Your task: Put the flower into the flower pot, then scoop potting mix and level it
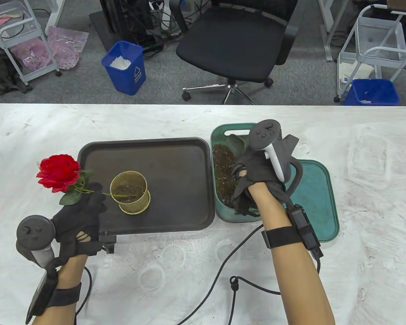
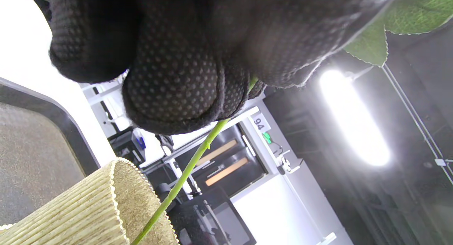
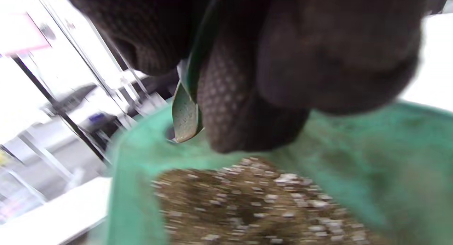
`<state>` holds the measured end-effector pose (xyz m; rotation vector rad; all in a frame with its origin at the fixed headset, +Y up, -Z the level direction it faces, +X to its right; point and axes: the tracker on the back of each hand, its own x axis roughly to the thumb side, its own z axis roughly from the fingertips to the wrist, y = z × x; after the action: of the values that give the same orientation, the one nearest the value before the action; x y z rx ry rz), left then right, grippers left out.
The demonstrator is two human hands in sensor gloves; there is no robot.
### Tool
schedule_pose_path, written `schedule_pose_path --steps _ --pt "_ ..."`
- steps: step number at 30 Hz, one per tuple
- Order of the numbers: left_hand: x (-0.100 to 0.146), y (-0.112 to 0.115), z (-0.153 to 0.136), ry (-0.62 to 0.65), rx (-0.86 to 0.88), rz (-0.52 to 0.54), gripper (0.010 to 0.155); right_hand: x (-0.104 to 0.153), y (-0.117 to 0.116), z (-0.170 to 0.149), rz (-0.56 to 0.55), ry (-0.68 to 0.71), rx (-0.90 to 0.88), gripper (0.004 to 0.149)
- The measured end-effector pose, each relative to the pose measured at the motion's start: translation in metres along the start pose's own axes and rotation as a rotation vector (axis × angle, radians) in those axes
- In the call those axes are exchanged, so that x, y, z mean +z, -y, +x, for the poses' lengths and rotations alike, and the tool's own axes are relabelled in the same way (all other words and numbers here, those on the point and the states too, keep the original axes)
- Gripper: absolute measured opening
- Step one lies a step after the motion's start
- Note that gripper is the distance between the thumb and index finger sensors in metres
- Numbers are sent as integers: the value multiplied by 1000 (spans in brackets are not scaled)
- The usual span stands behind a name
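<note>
Left hand (image 1: pixel 79 216), at seven o'clock on the desk (image 1: pixel 176 271), pinches the red flower (image 1: pixel 59 172) by its stem — tip already inside the gold flower pot (image 1: pixel 129 193). At two o'clock, right hand (image 1: pixel 253 172) grips a green scoop (image 3: pixel 185 112) over the potting mix (image 1: pixel 223 172) — scooping and levelling remain.

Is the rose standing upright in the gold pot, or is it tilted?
Tilted. The rose leans far left; only its stem end is inside the gold pot, held by the left hand.
</note>
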<state>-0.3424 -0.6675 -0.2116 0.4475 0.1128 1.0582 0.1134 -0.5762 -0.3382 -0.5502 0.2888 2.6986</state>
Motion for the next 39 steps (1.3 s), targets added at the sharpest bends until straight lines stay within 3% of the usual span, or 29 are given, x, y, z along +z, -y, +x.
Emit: schedule_pose_path --steps 4,18,28,39 --pt "0 -1 0 1 -8 3 43 -30 -21 0 32 -79 184 53" --pt "-1 -2 -1 -2 -16 9 43 -71 -51 7 166 -96 72 51" --pt "-2 -2 -1 2 -15 4 43 -68 -63 -8 459 -102 -249 54" --pt "-1 1 -2 8 -5 -9 43 -47 -53 -36 490 -158 -567 54"
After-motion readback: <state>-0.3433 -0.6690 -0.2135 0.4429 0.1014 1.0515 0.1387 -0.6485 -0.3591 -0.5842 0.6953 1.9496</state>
